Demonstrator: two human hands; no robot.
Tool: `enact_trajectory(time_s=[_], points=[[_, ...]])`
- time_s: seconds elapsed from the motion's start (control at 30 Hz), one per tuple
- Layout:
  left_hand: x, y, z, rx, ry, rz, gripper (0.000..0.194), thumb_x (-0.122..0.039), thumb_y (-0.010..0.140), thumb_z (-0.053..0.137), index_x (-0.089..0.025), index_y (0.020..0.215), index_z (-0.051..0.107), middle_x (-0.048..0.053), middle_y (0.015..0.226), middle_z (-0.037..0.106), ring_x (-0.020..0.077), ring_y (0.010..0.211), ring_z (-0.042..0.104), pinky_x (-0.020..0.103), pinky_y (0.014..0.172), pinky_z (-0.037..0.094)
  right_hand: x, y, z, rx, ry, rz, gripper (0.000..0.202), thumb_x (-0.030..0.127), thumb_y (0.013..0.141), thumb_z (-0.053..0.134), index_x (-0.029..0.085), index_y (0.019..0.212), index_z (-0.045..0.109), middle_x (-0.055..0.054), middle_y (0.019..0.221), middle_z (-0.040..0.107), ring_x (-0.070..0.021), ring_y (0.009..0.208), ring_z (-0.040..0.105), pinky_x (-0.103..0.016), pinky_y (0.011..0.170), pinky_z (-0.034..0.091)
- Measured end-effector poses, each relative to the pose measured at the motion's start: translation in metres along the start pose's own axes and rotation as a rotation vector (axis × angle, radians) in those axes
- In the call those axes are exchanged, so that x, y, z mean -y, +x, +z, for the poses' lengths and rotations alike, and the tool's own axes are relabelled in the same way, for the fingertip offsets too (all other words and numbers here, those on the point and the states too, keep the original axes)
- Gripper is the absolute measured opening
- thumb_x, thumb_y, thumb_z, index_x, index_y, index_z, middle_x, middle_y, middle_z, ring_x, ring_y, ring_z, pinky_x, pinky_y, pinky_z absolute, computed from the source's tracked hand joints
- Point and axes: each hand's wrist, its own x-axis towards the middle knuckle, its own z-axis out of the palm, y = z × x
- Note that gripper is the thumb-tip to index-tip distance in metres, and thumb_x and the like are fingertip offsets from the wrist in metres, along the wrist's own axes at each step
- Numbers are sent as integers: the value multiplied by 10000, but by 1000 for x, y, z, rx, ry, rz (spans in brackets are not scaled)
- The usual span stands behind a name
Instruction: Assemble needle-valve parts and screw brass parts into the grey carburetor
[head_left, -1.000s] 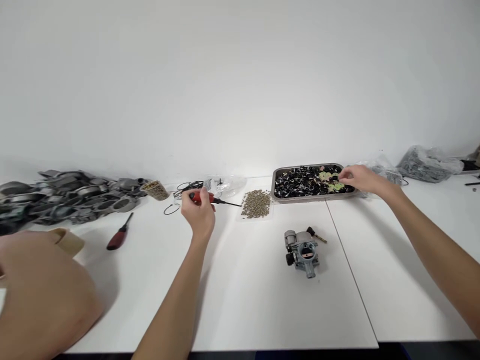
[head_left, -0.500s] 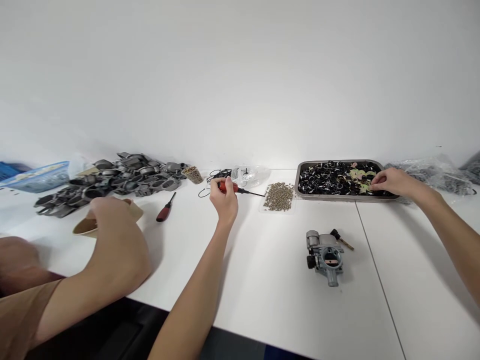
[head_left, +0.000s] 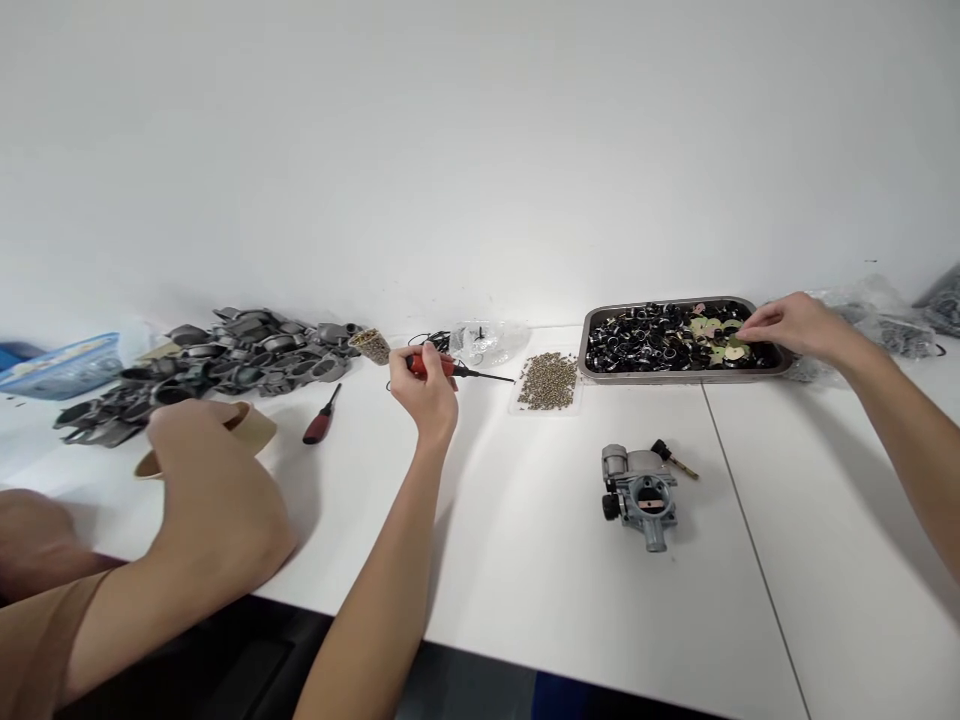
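Note:
My left hand is closed round a screwdriver with a red handle. Its dark tip points right, at the left edge of a small clear tray of tiny brass-coloured screws. At the right, my right hand is over the right end of a metal tray, thumb and fingers pinched together beside yellowish metal discs. Whatever is between those fingertips is too small to make out. Black ring-like parts fill the rest of that tray. A carburetor rests on the table, nearer to me.
At the left, another person's arm reaches over a tan curved container. A second screwdriver lies nearby. Behind are piled grey castings, a cup of small parts and plastic bags. A black-headed brass piece adjoins the carburetor.
My left hand has shifted a little left with the screwdriver. My right hand has moved slightly up and right from the discs. The whole view has shifted slightly.

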Motion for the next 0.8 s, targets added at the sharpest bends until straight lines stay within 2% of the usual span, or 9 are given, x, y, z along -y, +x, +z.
enact_trajectory(time_s=[0.07, 0.17, 0.33, 0.43, 0.53, 0.63, 0.8], points=[[0, 0, 0, -5, 0, 6, 240, -415, 883, 558, -201, 832, 461, -26, 642, 584, 83, 406, 465, 203, 368, 373, 12, -5, -5, 18, 89, 31, 312, 482, 741, 697, 188, 825, 760, -106, 930, 741, -282, 889, 654, -381, 733, 489], [1, 0, 1, -13, -25, 4, 236, -409, 876, 569, -207, 833, 455, -23, 627, 580, 91, 408, 473, 206, 365, 375, 35, -15, -13, 86, 181, -38, 302, 490, 739, 711, 210, 841, 762, -89, 952, 740, -282, 925, 644, -372, 736, 493], [-2, -1, 3, -16, -52, 2, 245, -408, 861, 591, -215, 824, 444, -19, 611, 573, 101, 430, 490, 204, 360, 368, 83, -39, -15, 323, 184, -252, 276, 479, 799, 655, 239, 872, 770, -52, 928, 739, -216, 793, 640, -315, 611, 463], [-3, -2, 3, -14, -53, 9, 232, -393, 864, 587, -217, 821, 443, -13, 604, 570, 111, 437, 497, 212, 358, 372, 112, -57, -8, 417, 155, -406, 238, 445, 813, 649, 248, 854, 777, -41, 854, 736, -187, 720, 633, -294, 560, 436], [-2, -3, 3, -11, -48, 11, 217, -380, 872, 573, -219, 823, 435, -13, 601, 565, 115, 453, 510, 210, 364, 376, 135, -73, 2, 564, 194, -511, 220, 414, 839, 632, 244, 833, 772, -37, 806, 737, -168, 661, 626, -286, 524, 416], [-1, -3, 4, -4, -38, 13, 205, -373, 879, 558, -221, 833, 429, -16, 602, 558, 117, 458, 514, 209, 366, 373, 149, -87, 10, 657, 206, -555, 200, 369, 847, 631, 224, 791, 757, -38, 792, 735, -160, 651, 631, -274, 521, 423], [-1, -4, 4, 5, -30, 22, 201, -365, 880, 563, -221, 837, 429, -24, 603, 544, 111, 455, 510, 206, 365, 360, 158, -103, 16, 706, 161, -581, 189, 322, 862, 609, 212, 770, 734, -37, 771, 725, -143, 603, 610, -263, 492, 397]])
